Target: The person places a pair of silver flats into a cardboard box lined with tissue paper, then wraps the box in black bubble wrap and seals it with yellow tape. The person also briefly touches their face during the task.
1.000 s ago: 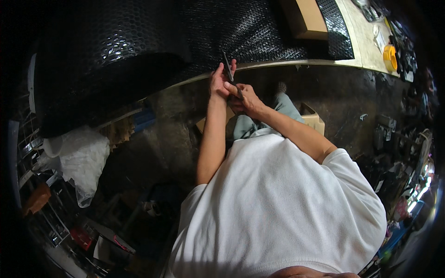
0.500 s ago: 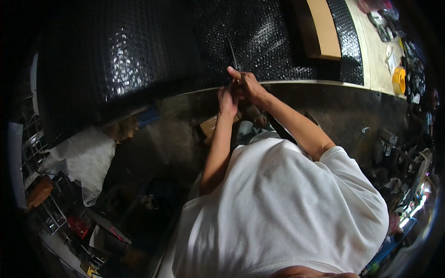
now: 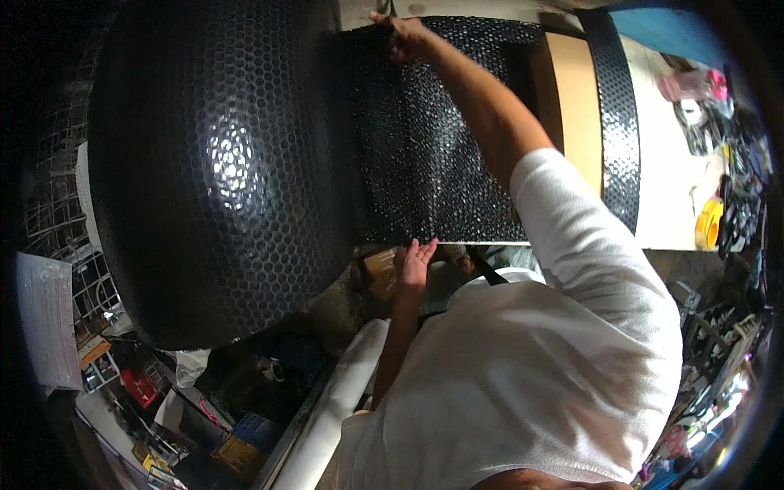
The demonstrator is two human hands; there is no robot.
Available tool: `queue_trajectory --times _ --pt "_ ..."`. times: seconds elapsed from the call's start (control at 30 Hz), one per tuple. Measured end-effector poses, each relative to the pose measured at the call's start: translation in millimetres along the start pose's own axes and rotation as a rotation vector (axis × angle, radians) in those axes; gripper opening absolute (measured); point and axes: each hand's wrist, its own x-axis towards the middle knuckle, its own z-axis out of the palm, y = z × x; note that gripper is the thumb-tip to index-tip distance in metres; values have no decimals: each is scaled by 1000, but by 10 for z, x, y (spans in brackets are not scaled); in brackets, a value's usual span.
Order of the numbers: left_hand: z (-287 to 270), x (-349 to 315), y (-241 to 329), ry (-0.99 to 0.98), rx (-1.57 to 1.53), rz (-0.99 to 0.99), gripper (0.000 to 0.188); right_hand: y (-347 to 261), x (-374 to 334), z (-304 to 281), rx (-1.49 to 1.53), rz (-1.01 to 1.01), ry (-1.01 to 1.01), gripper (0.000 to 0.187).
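Note:
A large roll of black bubble wrap (image 3: 261, 147) fills the left of the work table, and its loose sheet (image 3: 457, 139) runs flat to the right. My right arm reaches across the sheet to its far edge. There my right hand (image 3: 406, 38) is closed around a thin, dark bladed tool (image 3: 390, 8); its exact kind is unclear at this size. By the near edge of the sheet, my left hand (image 3: 416, 260) lies open, fingers spread at the border and holding nothing. A brown cardboard box (image 3: 572, 106) rests on the wrap right of my right arm.
A strip of black bubble wrap (image 3: 618, 106) shows beyond the box. A yellow tape roll (image 3: 709, 224) and a pink item (image 3: 694, 85) sit on the pale tabletop (image 3: 663, 171). A long white roll (image 3: 343, 408) leans below left, near a red container (image 3: 139, 387).
My hands, together at the near edge before, are now apart: the right has moved to the far edge with the bladed tool, the left has opened at the near edge. The view has shifted.

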Motion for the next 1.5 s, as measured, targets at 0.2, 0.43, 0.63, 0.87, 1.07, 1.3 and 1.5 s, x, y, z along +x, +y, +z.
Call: queue_trajectory --times 0.2,0.43,0.63,0.87,1.07,1.3,1.5 --pt "81 -52 -58 89 491 207 21 -451 378 -674 -757 -390 324 64" --pt "478 -152 50 185 765 170 28 -424 510 -971 -1422 -559 534 43" --pt "1065 -319 378 -138 1082 402 41 -483 395 -1055 -1456 -366 520 28" --pt "1112 -295 367 -211 977 584 17 -519 -254 -764 -1131 -562 604 22" --pt "1418 -386 387 -514 1161 784 17 294 -2105 -97 -1345 -398 131 58" --pt "1982 -628 368 -880 1168 781 27 242 -2958 -692 -1148 -468 523 14" --pt "2875 -642 349 -645 1059 820 48 215 -3667 -1587 -797 -275 581 26"
